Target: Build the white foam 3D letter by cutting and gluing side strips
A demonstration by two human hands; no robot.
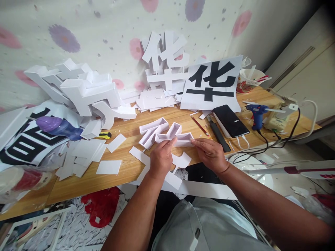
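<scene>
My left hand [162, 157] is closed on the near edge of a white foam-board character piece [184, 138], thumb and forefinger at its wall. The piece has upright side walls and an open hollow facing up. My right hand [211, 155] pinches the same piece at its right end. Touching or just left of it is another hollow white piece [153, 129] with slanting strokes. Below the hands lie flat white cut-outs [181, 160], partly hidden by my left hand and forearm.
Finished white characters [89, 92] stack at left; a printed character sheet [211, 83] leans behind. At right are a phone [231, 120], a black-handled knife [218, 134], a pencil [200, 126] and a blue glue gun [258, 115] with cables. A yellow cutter [105, 135] lies left.
</scene>
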